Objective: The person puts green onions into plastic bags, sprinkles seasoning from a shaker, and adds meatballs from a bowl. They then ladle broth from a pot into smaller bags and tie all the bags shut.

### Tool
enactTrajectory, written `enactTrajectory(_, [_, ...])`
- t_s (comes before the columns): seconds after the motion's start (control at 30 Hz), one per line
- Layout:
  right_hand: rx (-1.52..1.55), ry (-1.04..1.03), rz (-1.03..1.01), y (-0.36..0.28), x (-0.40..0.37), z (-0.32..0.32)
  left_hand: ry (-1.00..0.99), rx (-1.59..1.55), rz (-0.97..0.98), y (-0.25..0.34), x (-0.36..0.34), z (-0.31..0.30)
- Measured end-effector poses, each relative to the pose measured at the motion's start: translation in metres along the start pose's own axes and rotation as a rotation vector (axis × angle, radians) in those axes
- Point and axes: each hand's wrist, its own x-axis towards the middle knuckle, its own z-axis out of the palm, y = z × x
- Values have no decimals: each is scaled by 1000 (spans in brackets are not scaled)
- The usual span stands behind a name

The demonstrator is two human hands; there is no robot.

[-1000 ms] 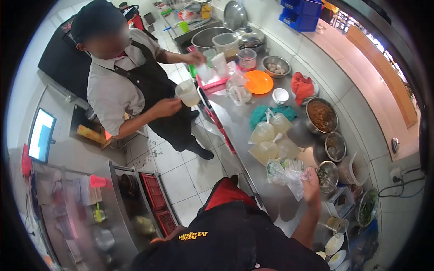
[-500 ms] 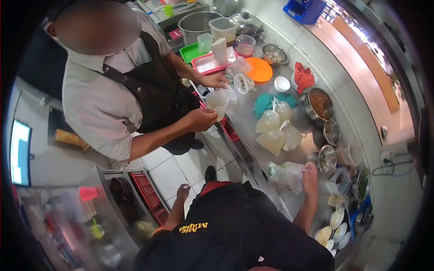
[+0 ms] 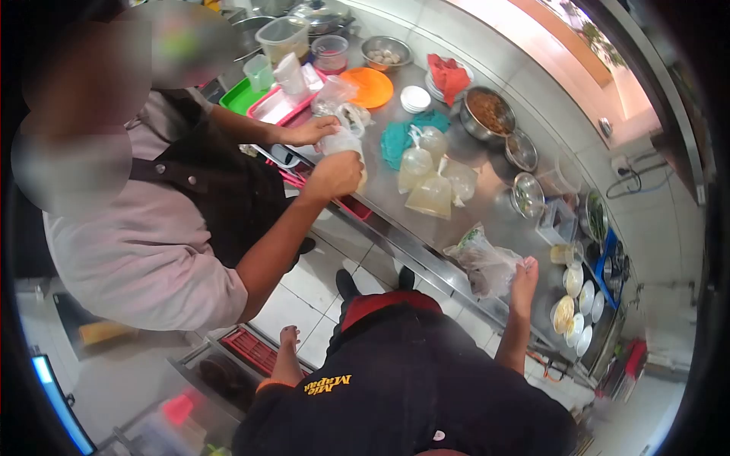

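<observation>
R hand [image 3: 525,272] grasps plastic bag [image 3: 483,260] w/ greens, on steel counter [image 3: 473,209]. L hand [image 3: 289,336] hangs beside body; grip can't be told.

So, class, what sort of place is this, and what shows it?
Probably a food stall kitchen: a stainless steel counter holds pots of cooked food, tied bags of pale liquid and stacked bowls, and the right hand grips a plastic bag of greens.

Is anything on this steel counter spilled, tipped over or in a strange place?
No spill shows. One oddity: a red cloth lies heaped on a stack of white plates, where a cloth would not normally sit. The right hand grips a plastic bag.
</observation>
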Motion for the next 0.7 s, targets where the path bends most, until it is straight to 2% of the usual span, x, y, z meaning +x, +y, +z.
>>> enactTrajectory(0.13, [14,-21,177,14,12,-17,-69,10,89,19,2,38])
enactTrajectory(0.23, [-90,47,0,70,43,-23,-78,33,121,36,-12,68])
enactTrajectory(0.37, [38,-17,64,89,81,-30,-83,-45,222,25,-21,106])
enactTrajectory(0.43, [170,-82,120,60,92,-23,-166,317,405,-9,6,115])
enactTrajectory(0.5, [255,-83,29,74,117,-4,-168,-55,135,-5,-42,137])
enactTrajectory(0.53, [294,-83,-17,80,128,3,-157,-44,116,-11,-47,148])
enactTrajectory(0.57, [278,-136,18,76,132,3,-147,-36,96,-24,-51,156])
enactTrajectory(0.63, [245,-237,81,62,143,2,-172,478,371,-37,-58,167])
enactTrajectory(0.7, [285,-294,35,78,158,4,-192,1002,629,-50,-64,175])
